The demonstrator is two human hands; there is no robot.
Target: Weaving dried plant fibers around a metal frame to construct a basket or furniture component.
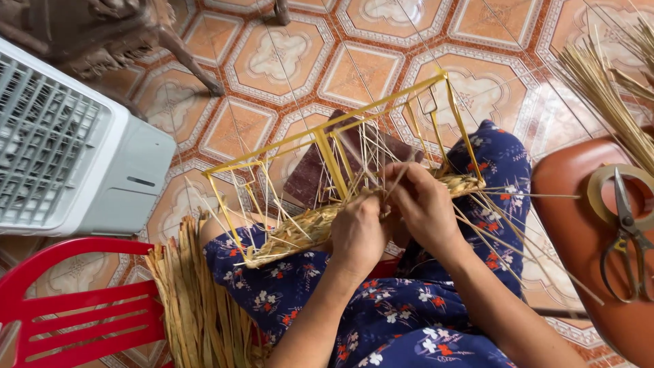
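A yellow wire basket frame point(327, 136) rests across my knees, its lower edge partly woven with dry straw-coloured strands point(300, 232). Thin pale ribs stick out from the weave on all sides. My left hand point(357, 235) is closed around the woven rim near the middle. My right hand point(422, 201) sits just beside it, its fingers pinching a strand at the rim. I wear dark blue floral clothing point(409, 320).
A bundle of flat dried leaves point(197, 307) lies by my left leg, over a red plastic chair point(75, 307). A white fan unit point(68, 150) stands at the left. Scissors point(627, 232) and a tape roll point(603, 187) rest on an orange-brown stool point(579, 232); thin sticks point(606, 88) lie beyond.
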